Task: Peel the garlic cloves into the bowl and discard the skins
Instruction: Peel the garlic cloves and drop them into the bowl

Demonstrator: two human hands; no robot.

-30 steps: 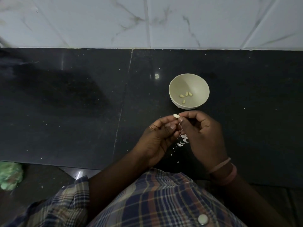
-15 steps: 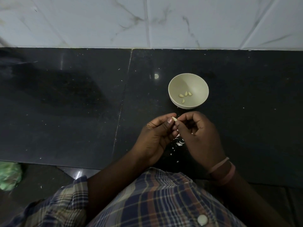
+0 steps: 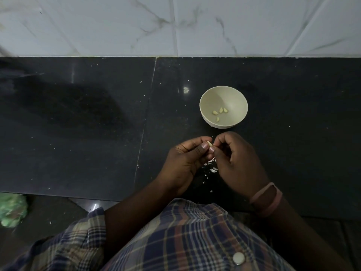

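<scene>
A pale round bowl [image 3: 207, 98] stands on the black counter, with several peeled garlic cloves [image 3: 220, 112] lying at its bottom. Just in front of the bowl, my left hand [image 3: 185, 161] and my right hand [image 3: 238, 163] meet fingertip to fingertip. Between them sits one small pale garlic clove [image 3: 210, 148], pinched by the thumb and fingers of both hands. White scraps of garlic skin [image 3: 212, 167] lie on the counter below the hands, partly hidden by them.
The black stone counter [image 3: 78, 124] ends at a white marble-tiled wall [image 3: 175, 26] behind. A green bundle [image 3: 11, 210] lies on the floor at lower left. A pink band [image 3: 267, 198] circles the right wrist.
The clove has sunk deeper between the fingertips and shows less. Both hands have shifted slightly nearer to me; the bowl has not moved.
</scene>
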